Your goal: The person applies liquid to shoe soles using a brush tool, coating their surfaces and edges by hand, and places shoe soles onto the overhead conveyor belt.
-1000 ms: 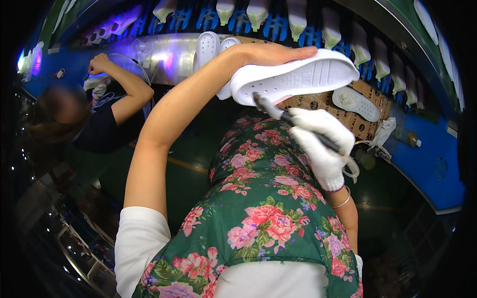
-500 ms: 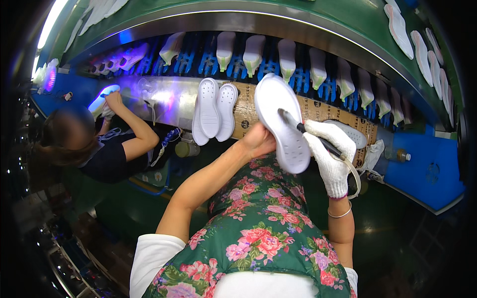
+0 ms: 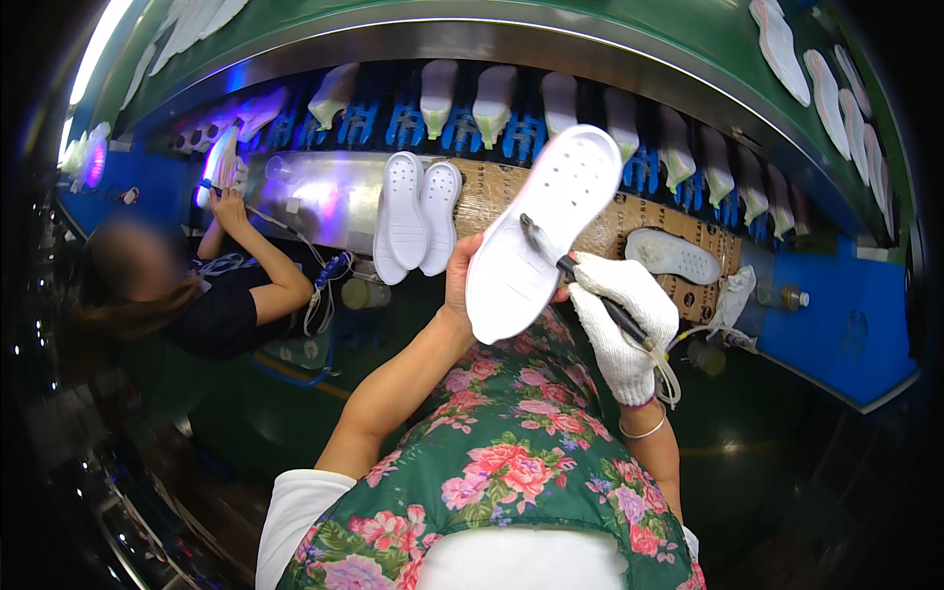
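My bare left hand (image 3: 460, 280) is closed on the edge of a white shoe sole (image 3: 503, 280), held tilted in front of me. Small holes dot its upper end. My right hand (image 3: 629, 324), in a white knit glove, grips a brush (image 3: 621, 317) with a dark handle and a thin tube trailing from its rear. The bristle end touches, or hovers just over, the middle of the sole. Beyond my left hand lean several more white soles (image 3: 405, 211). Another sole (image 3: 674, 256) lies on the cardboard (image 3: 700, 300) past my right hand.
Behind the bench, shoe-shaped white pieces with greenish ends (image 3: 495, 103) stand in blue holders (image 3: 405, 126). Pale insole-like pieces (image 3: 780, 49) lie on the green upper surface (image 3: 678, 29). At left a co-worker (image 3: 231, 295) handles a sole under purple light. A bottle (image 3: 790, 298) sits on the right.
The sole has turned, its holed end now at the upper right and its other end at the lower left. My left hand has moved left along its edge. The co-worker's sole has been raised.
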{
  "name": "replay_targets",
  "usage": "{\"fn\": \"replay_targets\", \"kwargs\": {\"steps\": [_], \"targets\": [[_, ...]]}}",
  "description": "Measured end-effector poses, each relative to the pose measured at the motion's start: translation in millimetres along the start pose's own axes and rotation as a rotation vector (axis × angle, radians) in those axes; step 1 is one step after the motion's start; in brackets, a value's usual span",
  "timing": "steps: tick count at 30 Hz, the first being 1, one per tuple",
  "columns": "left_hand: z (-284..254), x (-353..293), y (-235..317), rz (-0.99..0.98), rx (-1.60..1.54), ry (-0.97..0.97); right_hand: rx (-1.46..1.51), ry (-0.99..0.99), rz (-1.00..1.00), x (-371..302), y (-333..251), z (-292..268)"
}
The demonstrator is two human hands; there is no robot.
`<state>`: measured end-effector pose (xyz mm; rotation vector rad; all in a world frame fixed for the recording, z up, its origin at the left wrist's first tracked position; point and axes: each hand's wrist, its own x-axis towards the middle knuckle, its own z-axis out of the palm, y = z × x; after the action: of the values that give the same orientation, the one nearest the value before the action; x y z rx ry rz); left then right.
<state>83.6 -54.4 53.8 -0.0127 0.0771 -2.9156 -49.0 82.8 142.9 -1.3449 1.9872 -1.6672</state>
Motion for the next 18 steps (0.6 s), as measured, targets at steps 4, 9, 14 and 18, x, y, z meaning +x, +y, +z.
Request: {"fn": "replay_targets", "kwargs": {"steps": [4, 9, 14, 18], "targets": [[-5.7, 10.2, -8.9, 0.121, 0.291, 0.145, -0.067, 0.035, -0.061, 7.4, -8.4, -2.9], [-1.2, 18.7, -26.2, 0.057, -0.037, 0.074, -0.112, 0.107, -0.209, 20.6, -17.1, -2.4], [-3.1, 23.6, -39.9, 0.043, -0.206, 0.05, -0.154, 0.088, -0.241, 23.1, -17.7, 2.1], [-20.4, 18.0, -45.5, 0.019, 0.167, 0.255, -0.264, 0.018, -0.174, 14.7, -15.2, 16.5]]}}
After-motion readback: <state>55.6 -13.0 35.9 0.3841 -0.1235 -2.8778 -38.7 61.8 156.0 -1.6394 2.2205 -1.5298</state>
